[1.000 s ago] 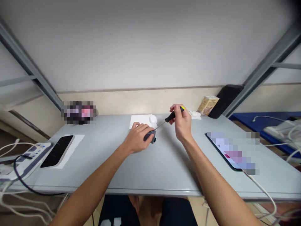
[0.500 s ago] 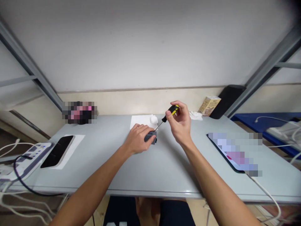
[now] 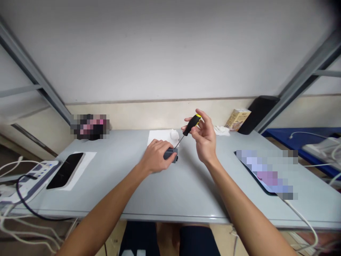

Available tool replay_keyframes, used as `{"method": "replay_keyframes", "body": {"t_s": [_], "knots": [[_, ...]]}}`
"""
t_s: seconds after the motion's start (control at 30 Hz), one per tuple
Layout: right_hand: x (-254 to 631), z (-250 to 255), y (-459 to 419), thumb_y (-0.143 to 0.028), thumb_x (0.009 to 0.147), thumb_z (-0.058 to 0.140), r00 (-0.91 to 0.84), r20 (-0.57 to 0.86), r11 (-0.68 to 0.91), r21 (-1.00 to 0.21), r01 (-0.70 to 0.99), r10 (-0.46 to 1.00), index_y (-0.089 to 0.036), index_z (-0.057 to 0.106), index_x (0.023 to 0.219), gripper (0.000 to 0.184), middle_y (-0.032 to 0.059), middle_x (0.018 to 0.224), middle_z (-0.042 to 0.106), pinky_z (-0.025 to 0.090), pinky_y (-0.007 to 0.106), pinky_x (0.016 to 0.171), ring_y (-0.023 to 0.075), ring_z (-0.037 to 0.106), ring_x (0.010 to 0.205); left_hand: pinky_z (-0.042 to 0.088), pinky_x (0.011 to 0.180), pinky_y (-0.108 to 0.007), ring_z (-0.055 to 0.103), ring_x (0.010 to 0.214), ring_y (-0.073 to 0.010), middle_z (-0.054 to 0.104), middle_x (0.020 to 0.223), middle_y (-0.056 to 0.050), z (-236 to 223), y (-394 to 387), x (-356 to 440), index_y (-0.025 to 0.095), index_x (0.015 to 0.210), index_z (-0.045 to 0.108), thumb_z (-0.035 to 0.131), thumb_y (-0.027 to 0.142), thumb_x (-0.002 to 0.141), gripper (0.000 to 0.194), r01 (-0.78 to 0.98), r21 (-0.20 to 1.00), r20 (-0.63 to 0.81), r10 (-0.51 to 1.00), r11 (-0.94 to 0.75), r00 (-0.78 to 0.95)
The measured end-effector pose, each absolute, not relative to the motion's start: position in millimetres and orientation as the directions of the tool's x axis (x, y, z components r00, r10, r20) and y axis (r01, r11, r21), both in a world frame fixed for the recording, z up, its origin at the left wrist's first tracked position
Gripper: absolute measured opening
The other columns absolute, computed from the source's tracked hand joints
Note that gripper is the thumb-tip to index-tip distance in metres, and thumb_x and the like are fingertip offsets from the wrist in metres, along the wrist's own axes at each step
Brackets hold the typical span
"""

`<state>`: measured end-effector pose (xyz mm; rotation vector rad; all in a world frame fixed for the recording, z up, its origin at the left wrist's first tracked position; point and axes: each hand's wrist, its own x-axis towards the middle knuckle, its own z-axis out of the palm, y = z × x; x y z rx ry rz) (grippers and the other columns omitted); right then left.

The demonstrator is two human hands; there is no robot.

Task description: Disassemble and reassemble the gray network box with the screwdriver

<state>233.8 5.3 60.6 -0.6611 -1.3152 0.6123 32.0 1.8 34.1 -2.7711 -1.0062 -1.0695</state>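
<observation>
A small dark grey box with slots (image 3: 173, 156) lies on the grey desk near its middle. My left hand (image 3: 159, 156) is closed around its left side, thumb in front and fingers over the top, so part of the box is hidden. A black and yellow screwdriver (image 3: 192, 125) slants down to the left, its thin tip meeting the top of the box. Loosely gripping its handle, my right hand (image 3: 206, 138) has the thumb on the near side and the fingers partly spread behind it.
Behind the box are white paper (image 3: 157, 137) and a round white item (image 3: 174, 136). A phone (image 3: 66, 170) and a power strip (image 3: 34, 181) lie left. At right are a tablet (image 3: 262, 172), a carton (image 3: 238, 120), crumpled tissue (image 3: 222, 131) and a black cylinder (image 3: 258, 113).
My right hand's fingers have loosened and spread around the screwdriver handle, which has turned and stands slightly more to the left. The left hand and box have stayed put.
</observation>
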Motion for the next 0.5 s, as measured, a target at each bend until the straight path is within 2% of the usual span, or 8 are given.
{"method": "replay_keyframes", "body": {"t_s": [0.07,0.17,0.27,0.37,0.5], "knots": [[234.3,61.4,5.0,-0.05,0.093,0.067,0.155,0.651,0.663,-0.747,-0.045,0.743,-0.037,0.054,0.136,0.047,0.007,0.125,0.065,0.063,0.045,0.086,0.0244,0.069,0.102,0.044,0.082,-0.039,0.067,0.08,-0.0213,0.074,0.087,-0.002,33.1,1.8,32.0,0.022,0.092,0.059,0.063,0.03,0.094,0.01,0.571,0.211,0.609,0.564,-0.794,0.559],[234.9,62.5,4.8,-0.047,0.087,0.077,0.245,0.65,0.664,-0.747,0.03,0.72,-0.034,0.06,0.125,0.044,0.0051,0.122,0.063,0.064,0.038,0.081,0.0225,0.066,0.103,0.044,0.08,-0.039,0.067,0.078,-0.0211,0.073,0.086,-0.002,31.6,1.8,31.8,0.022,0.092,0.058,0.062,0.03,0.095,0.01,0.569,0.21,0.606,0.563,-0.795,0.563],[235.6,62.7,4.5,-0.044,0.088,0.076,0.222,0.653,0.673,-0.74,-0.016,0.724,-0.034,0.06,0.127,0.044,0.005,0.118,0.066,0.063,0.041,0.088,0.0225,0.067,0.101,0.044,0.08,-0.04,0.066,0.078,-0.0211,0.073,0.086,-0.003,31.9,1.7,31.8,0.022,0.092,0.059,0.059,0.031,0.096,0.01,0.569,0.202,0.599,0.56,-0.797,0.572],[235.1,63.2,3.9,-0.046,0.094,0.068,0.146,0.648,0.662,-0.744,-0.09,0.748,-0.036,0.057,0.133,0.042,0.006,0.124,0.067,0.062,0.045,0.092,0.0229,0.069,0.1,0.043,0.079,-0.04,0.066,0.078,-0.0213,0.073,0.086,-0.003,34.1,1.4,32.1,0.022,0.092,0.059,0.059,0.031,0.096,0.01,0.564,0.201,0.599,0.556,-0.801,0.576],[234.5,63.6,4.4,-0.042,0.084,0.081,0.215,0.647,0.666,-0.745,-0.021,0.731,-0.035,0.061,0.125,0.045,0.005,0.126,0.065,0.063,0.042,0.089,0.0227,0.068,0.103,0.044,0.081,-0.04,0.066,0.079,-0.0214,0.074,0.087,-0.003,36.8,1.5,31.6,0.022,0.092,0.059,0.061,0.031,0.096,0.01,0.56,0.216,0.586,0.565,-0.8,0.58]]}}
